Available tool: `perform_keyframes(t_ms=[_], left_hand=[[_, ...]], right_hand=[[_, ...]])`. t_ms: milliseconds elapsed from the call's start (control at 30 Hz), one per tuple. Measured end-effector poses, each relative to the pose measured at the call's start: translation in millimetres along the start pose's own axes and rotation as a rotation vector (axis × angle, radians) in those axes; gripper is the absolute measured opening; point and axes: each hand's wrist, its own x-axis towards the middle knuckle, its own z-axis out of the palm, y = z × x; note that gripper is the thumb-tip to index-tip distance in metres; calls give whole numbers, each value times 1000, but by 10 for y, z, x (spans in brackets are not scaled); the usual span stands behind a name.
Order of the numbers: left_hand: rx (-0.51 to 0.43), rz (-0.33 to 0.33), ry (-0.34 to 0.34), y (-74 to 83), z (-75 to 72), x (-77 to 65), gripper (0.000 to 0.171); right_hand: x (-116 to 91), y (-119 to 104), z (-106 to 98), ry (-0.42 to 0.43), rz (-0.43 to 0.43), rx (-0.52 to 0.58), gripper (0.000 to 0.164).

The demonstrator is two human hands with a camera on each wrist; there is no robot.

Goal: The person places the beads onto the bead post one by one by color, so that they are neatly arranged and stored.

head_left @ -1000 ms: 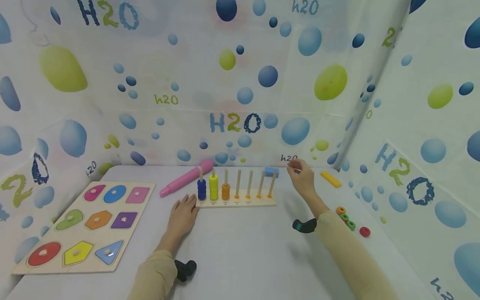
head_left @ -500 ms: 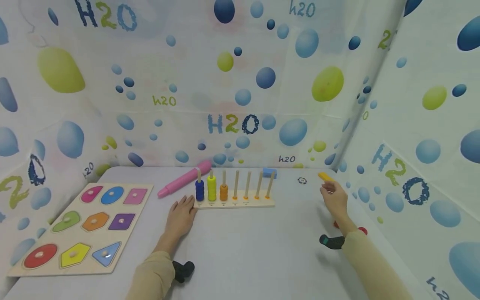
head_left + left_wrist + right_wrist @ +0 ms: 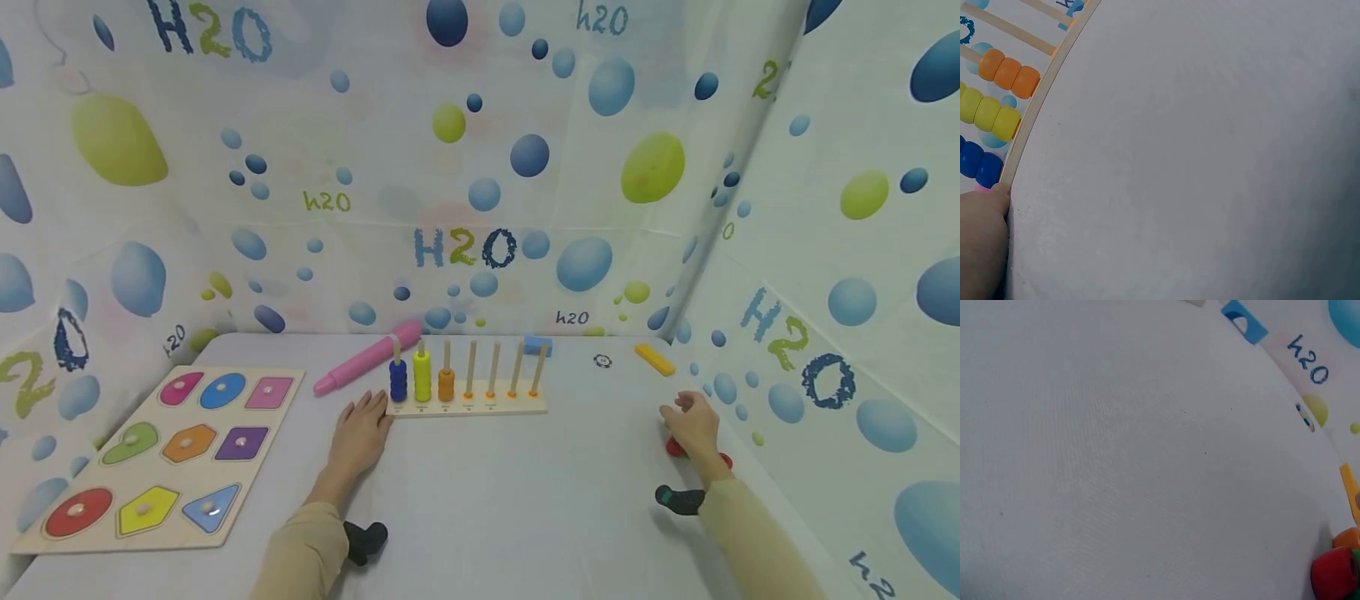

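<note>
My left hand [image 3: 362,433] lies flat on the white table, fingers extended, at the left end of a wooden peg board [image 3: 480,407]. In the left wrist view, the thumb [image 3: 982,219] touches the board's end. Blue beads [image 3: 398,382], yellow beads [image 3: 422,377] and orange beads [image 3: 446,385] are stacked on its first three pegs; the others are bare. My right hand [image 3: 693,427] hovers by loose beads at the right, fingers loosely bent, nothing seen between them. It partly covers a red bead [image 3: 675,447]; the right wrist view shows a red bead [image 3: 1334,573] and an orange bead [image 3: 1347,537].
A board of knobbed shape pieces [image 3: 168,450] lies at the left. Behind the peg board are a pink marker-shaped stick [image 3: 367,358] and a blue block [image 3: 537,346]. A yellow bar [image 3: 655,359] and a small dark-and-white disc [image 3: 602,361] lie toward the back right.
My right hand has moved from the back of the table, right of the pegs, rightward and toward me, over the loose beads. My left hand has stayed against the peg board.
</note>
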Motion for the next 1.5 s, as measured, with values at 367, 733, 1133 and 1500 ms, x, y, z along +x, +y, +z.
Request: perform_keyframes(t_ms=[367, 733, 1133, 1500], left_hand=[[3, 4, 2, 10, -7, 8, 46], [0, 11, 13, 18, -17, -6, 45], [7, 11, 2, -4, 13, 9, 45], [15, 22, 13, -1, 3, -11, 45]], right_hand=[[-26, 56, 41, 2, -40, -115, 35], [-27, -47, 44, 6, -77, -64, 33], [80, -689, 279, 67, -294, 84, 33], [-4, -1595, 543, -6, -513, 277, 34]])
